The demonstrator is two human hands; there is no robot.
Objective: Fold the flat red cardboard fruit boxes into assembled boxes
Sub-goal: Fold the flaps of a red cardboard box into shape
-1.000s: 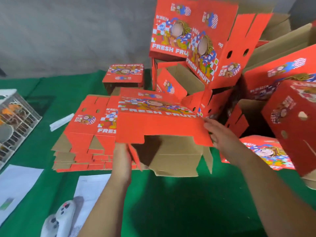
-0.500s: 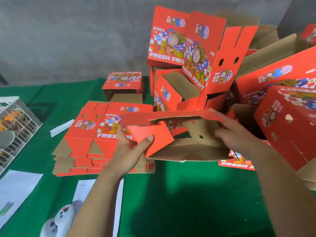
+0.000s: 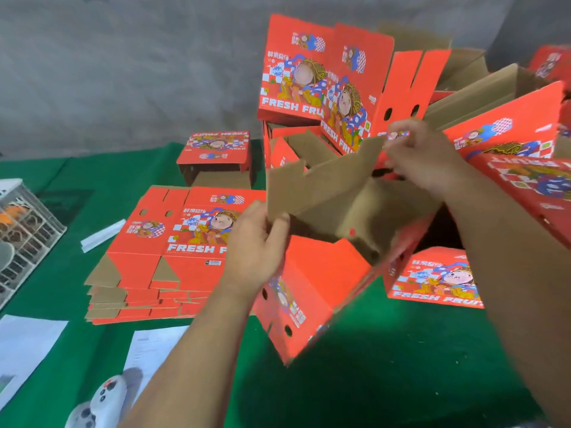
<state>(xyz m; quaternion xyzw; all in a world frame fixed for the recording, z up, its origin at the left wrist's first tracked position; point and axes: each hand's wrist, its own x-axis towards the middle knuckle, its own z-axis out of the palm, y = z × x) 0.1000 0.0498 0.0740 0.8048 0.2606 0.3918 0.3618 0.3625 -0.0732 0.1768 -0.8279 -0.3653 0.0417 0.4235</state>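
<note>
- My left hand [image 3: 256, 251] is pinching a brown flap of the half-opened red cardboard fruit box [image 3: 327, 273], steadying it above the green table [image 3: 386, 381];
- my right hand [image 3: 423, 156] is gripping its far flap, pulling the walls square;
- the stack of flat red boxes [image 3: 160, 257] is waiting left.

My right grip [image 3: 423, 156] is motion-blurred, its fingertips unclear against the box [image 3: 321, 273] flap. The frame's left edge cuts off the wire crate [image 3: 27, 230]; a white controller [image 3: 99, 403] runs off the bottom.
</note>
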